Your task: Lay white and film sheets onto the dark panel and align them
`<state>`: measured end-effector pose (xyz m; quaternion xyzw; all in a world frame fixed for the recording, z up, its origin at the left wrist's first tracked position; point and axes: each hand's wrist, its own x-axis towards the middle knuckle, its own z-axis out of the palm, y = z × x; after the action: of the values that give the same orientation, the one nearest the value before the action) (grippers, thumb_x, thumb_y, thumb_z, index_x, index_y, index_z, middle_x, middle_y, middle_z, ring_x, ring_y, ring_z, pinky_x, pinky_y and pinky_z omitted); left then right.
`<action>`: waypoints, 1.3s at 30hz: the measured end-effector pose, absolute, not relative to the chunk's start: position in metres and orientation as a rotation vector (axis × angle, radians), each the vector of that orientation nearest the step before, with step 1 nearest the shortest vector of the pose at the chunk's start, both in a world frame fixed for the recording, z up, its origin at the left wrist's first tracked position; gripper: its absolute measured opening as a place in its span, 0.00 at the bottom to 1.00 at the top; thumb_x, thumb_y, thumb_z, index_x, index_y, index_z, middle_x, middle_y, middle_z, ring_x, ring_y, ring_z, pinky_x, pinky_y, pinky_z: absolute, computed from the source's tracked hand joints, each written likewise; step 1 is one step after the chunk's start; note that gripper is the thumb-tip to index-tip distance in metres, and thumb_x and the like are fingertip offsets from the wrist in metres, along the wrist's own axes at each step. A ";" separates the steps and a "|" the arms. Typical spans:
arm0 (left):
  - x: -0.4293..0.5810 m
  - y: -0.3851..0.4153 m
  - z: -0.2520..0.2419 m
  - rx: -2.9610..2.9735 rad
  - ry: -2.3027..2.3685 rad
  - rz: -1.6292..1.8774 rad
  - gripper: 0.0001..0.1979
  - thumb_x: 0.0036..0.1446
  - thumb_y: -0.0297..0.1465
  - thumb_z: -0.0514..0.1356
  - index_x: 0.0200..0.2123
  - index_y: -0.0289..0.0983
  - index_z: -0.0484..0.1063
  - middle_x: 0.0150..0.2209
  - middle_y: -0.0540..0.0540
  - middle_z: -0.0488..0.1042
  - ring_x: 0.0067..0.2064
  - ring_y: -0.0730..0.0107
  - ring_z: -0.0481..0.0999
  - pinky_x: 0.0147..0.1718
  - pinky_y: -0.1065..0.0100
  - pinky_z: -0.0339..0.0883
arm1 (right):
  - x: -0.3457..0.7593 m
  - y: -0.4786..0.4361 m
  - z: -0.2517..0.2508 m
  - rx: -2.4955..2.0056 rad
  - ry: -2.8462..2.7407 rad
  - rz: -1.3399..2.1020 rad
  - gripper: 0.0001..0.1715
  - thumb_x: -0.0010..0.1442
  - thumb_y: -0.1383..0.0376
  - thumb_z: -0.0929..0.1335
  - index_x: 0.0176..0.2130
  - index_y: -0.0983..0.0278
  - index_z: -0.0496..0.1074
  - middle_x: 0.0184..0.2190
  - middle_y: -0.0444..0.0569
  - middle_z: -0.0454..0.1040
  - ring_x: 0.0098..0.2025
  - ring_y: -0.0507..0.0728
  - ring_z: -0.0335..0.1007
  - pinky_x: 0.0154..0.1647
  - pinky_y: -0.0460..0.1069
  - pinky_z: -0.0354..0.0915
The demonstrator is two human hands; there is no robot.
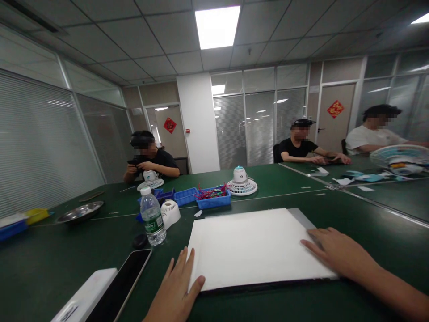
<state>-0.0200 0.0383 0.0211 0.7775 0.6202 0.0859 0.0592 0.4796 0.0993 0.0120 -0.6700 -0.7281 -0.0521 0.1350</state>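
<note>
Your left hand (179,288) lies at the left edge of the white sheet (248,250), fingers spread, thumb over the near left corner. Your right hand (342,250) rests on the right edge, thumb apart from the extended fingers. The sheet lies flat on the green table (268,306), right of the smartphone (122,284) and water bottle (153,219). Beyond sits a blue bin (214,204) of wires (212,192).

You see a smooth, matt paper sheet (248,250), a glossy plastic bottle (154,223), a shiny metal dish (80,212) and a smooth desk (268,304).
</note>
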 end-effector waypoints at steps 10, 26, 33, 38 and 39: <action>-0.015 0.039 0.026 2.357 1.875 0.199 0.37 0.69 0.47 0.49 0.72 0.30 0.48 0.73 0.37 0.38 0.73 0.51 0.39 0.70 0.46 0.40 | 0.471 0.097 0.019 -1.887 -2.137 -0.229 0.42 0.66 0.39 0.55 0.58 0.63 0.74 0.56 0.56 0.75 0.55 0.68 0.71 0.58 0.65 0.64; -0.021 0.041 0.015 2.375 1.843 0.282 0.34 0.71 0.48 0.47 0.72 0.36 0.51 0.73 0.41 0.40 0.73 0.50 0.41 0.70 0.44 0.42 | 0.473 0.098 0.013 -1.943 -2.035 -0.047 0.39 0.65 0.42 0.58 0.60 0.62 0.73 0.57 0.54 0.74 0.56 0.68 0.71 0.57 0.63 0.67; -0.017 0.035 0.025 2.450 1.810 0.193 0.43 0.66 0.58 0.48 0.72 0.35 0.49 0.72 0.38 0.39 0.73 0.43 0.42 0.69 0.40 0.45 | 0.480 0.105 0.005 -1.855 -2.065 0.080 0.41 0.64 0.39 0.58 0.65 0.59 0.68 0.64 0.50 0.67 0.65 0.67 0.61 0.67 0.64 0.57; -0.022 0.038 0.017 2.522 1.783 0.200 0.42 0.67 0.57 0.49 0.72 0.36 0.47 0.72 0.37 0.38 0.73 0.40 0.44 0.68 0.38 0.48 | 0.491 0.112 -0.001 -2.025 -1.848 -0.026 0.52 0.62 0.34 0.56 0.70 0.63 0.58 0.65 0.59 0.65 0.65 0.70 0.61 0.66 0.67 0.57; -0.024 0.040 0.013 2.546 1.773 0.204 0.41 0.67 0.57 0.49 0.72 0.36 0.47 0.72 0.37 0.38 0.72 0.39 0.44 0.67 0.38 0.49 | 0.491 0.113 -0.002 -2.048 -1.827 -0.001 0.52 0.63 0.35 0.56 0.70 0.65 0.58 0.64 0.60 0.66 0.64 0.70 0.63 0.65 0.67 0.58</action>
<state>-0.0245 0.0400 0.0125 0.8188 0.5701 0.0656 0.0160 0.4913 0.1128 -0.0023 -0.7317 -0.6525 -0.0002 0.1973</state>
